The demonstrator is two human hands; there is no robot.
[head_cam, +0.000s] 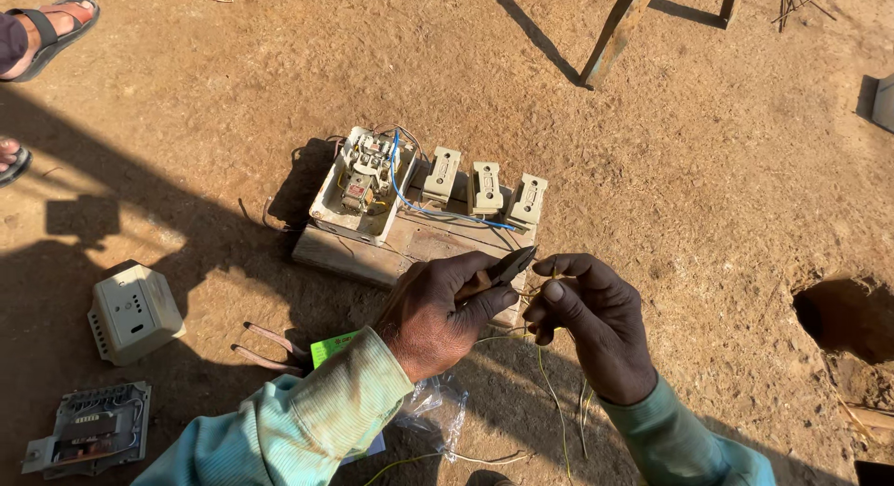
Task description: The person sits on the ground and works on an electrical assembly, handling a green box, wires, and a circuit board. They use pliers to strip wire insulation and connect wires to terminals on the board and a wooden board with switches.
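Observation:
My left hand (436,314) grips a pair of pliers (507,267), their dark jaws pointing right toward my other hand. My right hand (596,323) pinches a thin yellow-green wire (549,384) that hangs down between my arms. Just beyond both hands lies a wooden board (340,253) on the dirt. It carries an open white switch box (358,183) with blue wires and three beige fuse holders (484,188) in a row.
A white box cover (135,311) and a grey electrical unit (88,439) lie at the left. Clear plastic wrap (438,411) and a green card (332,346) sit under my left arm. A hole (843,314) opens at right. Another person's sandalled foot (51,34) stands top left.

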